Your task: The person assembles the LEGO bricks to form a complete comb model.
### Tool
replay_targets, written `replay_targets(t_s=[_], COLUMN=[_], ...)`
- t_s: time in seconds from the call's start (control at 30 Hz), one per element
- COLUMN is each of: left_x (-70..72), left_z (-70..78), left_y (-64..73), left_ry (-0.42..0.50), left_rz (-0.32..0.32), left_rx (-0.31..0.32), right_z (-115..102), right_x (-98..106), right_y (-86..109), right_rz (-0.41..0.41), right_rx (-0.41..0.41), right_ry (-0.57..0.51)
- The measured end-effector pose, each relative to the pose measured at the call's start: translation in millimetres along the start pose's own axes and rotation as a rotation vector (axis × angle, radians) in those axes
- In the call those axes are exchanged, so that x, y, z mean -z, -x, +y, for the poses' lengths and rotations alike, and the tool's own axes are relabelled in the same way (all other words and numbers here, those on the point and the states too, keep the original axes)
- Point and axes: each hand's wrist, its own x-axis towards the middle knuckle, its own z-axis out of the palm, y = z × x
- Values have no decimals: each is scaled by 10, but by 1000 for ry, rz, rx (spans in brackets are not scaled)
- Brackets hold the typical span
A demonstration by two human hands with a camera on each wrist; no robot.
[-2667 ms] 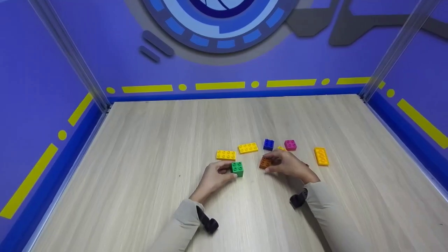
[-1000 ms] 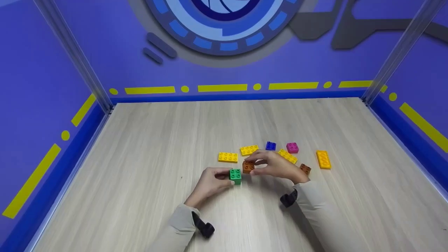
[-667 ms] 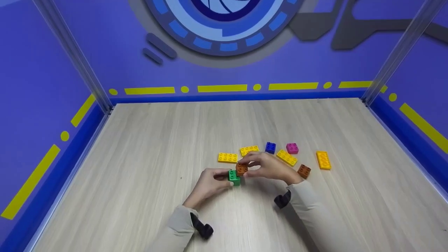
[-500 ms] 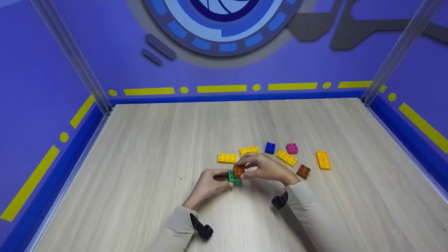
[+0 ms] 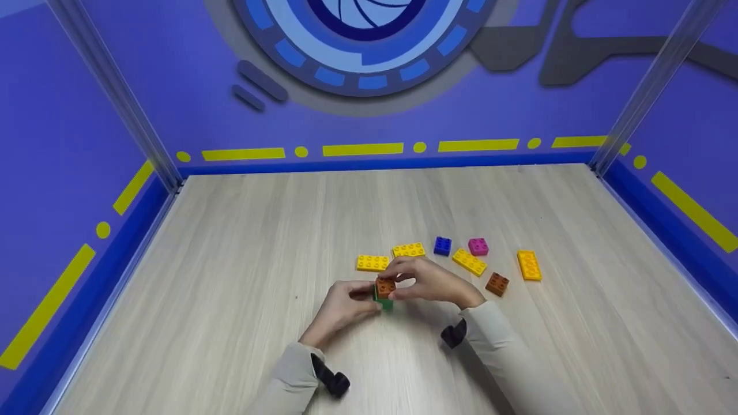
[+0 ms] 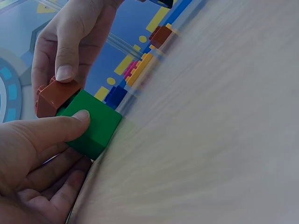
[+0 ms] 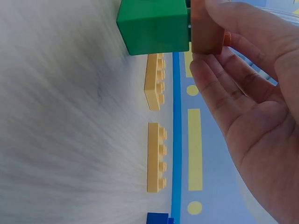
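Observation:
My left hand (image 5: 340, 306) pinches a tall green toy brick (image 6: 100, 122) that stands on the table. Its thumb (image 6: 70, 127) lies across one face of the green brick. From the other side, my right hand (image 5: 431, 281) pinches a small brown brick (image 5: 386, 287) with thumb and fingers. The brown brick sits over the green one's top; in the right wrist view a narrow gap with studs shows between them. Behind the hands are two yellow bricks (image 5: 372, 263), one partly covered by the right hand's fingers.
Right of the hands lie a blue brick (image 5: 443, 246), a pink brick (image 5: 478, 246), another yellow brick (image 5: 469, 262), a second brown brick (image 5: 497, 284) and an orange-yellow brick (image 5: 529, 265). Blue printed walls (image 5: 369, 127) border the wooden table (image 5: 259, 230).
My right hand has carried the brown brick leftward from beside the other bricks onto the green brick's top. The left hand has stayed nearly in place, holding the green brick.

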Motion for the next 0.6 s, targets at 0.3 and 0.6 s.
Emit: replay_targets(t_s=[0.3,0.6], left_x=[3,6], left_z=[4,10], left_y=[-1,0], left_ry=[47,51], left_rz=[-6,-10], left_rx=[9,8], right_z=[-23,-56], right_x=[12,28], right_y=[-13,-27], right_rz=[-9,-23], right_rx=[8,-19], right_ry=[58,93])
